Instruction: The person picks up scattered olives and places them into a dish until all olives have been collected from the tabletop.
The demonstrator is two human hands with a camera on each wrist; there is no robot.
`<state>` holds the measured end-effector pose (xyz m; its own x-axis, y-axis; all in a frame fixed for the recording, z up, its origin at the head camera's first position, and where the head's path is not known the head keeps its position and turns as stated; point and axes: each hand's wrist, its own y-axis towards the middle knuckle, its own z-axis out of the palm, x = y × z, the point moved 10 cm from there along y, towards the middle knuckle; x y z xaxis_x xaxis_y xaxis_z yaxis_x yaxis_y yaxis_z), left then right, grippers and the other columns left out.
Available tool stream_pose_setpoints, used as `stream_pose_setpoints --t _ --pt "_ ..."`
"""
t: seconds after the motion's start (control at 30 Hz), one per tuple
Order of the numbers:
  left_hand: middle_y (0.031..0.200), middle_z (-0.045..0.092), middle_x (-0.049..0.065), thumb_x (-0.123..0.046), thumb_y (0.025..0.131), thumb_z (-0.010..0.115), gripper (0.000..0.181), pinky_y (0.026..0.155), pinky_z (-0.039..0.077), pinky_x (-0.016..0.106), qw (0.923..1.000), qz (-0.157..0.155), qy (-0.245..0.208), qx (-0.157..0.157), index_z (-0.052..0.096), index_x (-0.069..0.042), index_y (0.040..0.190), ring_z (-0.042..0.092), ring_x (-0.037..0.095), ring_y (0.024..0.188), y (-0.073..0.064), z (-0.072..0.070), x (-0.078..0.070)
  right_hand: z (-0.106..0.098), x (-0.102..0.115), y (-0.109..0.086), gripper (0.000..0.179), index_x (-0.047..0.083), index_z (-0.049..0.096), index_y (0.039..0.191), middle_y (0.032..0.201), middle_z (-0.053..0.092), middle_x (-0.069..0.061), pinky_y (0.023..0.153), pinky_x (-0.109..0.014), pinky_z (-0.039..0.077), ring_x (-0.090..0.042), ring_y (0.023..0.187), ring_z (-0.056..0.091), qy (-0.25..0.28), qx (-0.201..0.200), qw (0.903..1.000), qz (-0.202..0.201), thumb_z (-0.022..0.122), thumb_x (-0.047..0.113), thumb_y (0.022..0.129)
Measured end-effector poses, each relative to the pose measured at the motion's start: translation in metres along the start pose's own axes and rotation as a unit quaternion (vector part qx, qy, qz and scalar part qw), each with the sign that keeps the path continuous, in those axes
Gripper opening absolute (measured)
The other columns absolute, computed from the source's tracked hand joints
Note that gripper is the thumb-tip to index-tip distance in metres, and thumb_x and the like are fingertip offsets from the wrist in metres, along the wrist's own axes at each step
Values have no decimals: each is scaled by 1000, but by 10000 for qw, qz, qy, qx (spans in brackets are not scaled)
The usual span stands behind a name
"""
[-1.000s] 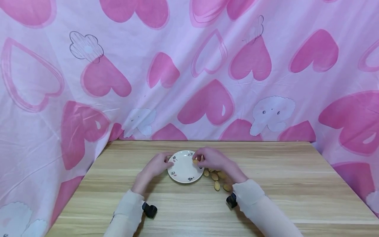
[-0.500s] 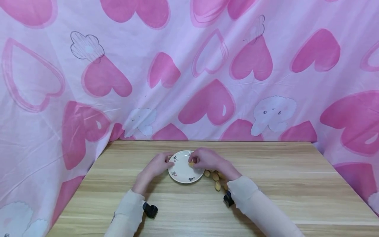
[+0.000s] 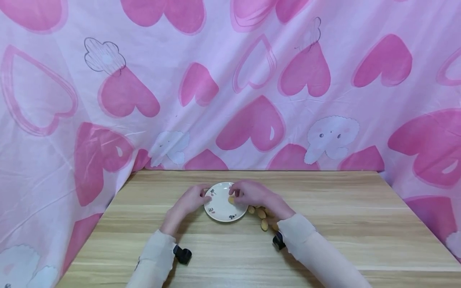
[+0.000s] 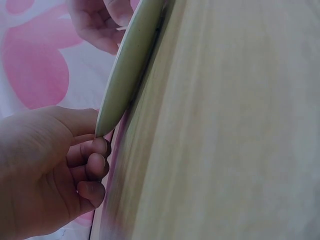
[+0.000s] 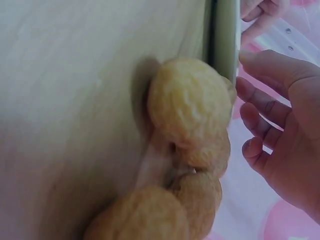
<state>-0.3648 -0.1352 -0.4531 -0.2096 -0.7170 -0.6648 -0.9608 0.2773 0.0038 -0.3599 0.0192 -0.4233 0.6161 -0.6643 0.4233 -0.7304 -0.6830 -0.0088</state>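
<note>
A small white plate (image 3: pixel 219 212) with little printed drawings stands on the wooden table. My left hand (image 3: pixel 192 199) grips its left rim, thumb on top and fingers beneath; the left wrist view shows this hand (image 4: pixel 55 165) on the edge of the plate (image 4: pixel 130 70). Over the plate's right part, my right hand (image 3: pixel 252 193) pinches a tan walnut (image 3: pixel 231 199) low above the surface. From the right wrist, the plate's rim (image 5: pixel 227 40) hides that walnut, and the thumb of the right hand (image 5: pixel 295 120) shows beside the rim.
Several more walnuts (image 3: pixel 262 214) lie on the table just right of the plate, partly under my right wrist; a wrinkled walnut (image 5: pixel 190 100) looms close in the right wrist view. A pink heart-patterned cloth (image 3: pixel 252 124) hangs behind the table (image 3: pixel 223 252).
My right hand has moved a little left with the walnut, from the plate's right rim to farther in over it. The left hand has kept its hold on the plate.
</note>
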Motion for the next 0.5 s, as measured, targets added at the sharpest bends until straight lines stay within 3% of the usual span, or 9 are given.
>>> stream_pose_setpoints --t 0.27,0.5 --pt "68 52 1 -12 89 69 51 53 34 24 10000 -41 -39 3 57 -4 138 43 12 59 -1 0 -1 -17 -4 -18 17 13 72 108 89 66 6 72 -28 50 -8 77 57 293 -223 9993 61 67 20 93" --pt "68 52 1 -12 89 69 51 53 34 24 9999 -25 -100 4 57 -4 138 43 12 59 -1 1 -1 -24 -18 -33 16 16 73 107 93 67 9 66 -26 49 -8 74 57 317 -371 9982 354 69 19 92"
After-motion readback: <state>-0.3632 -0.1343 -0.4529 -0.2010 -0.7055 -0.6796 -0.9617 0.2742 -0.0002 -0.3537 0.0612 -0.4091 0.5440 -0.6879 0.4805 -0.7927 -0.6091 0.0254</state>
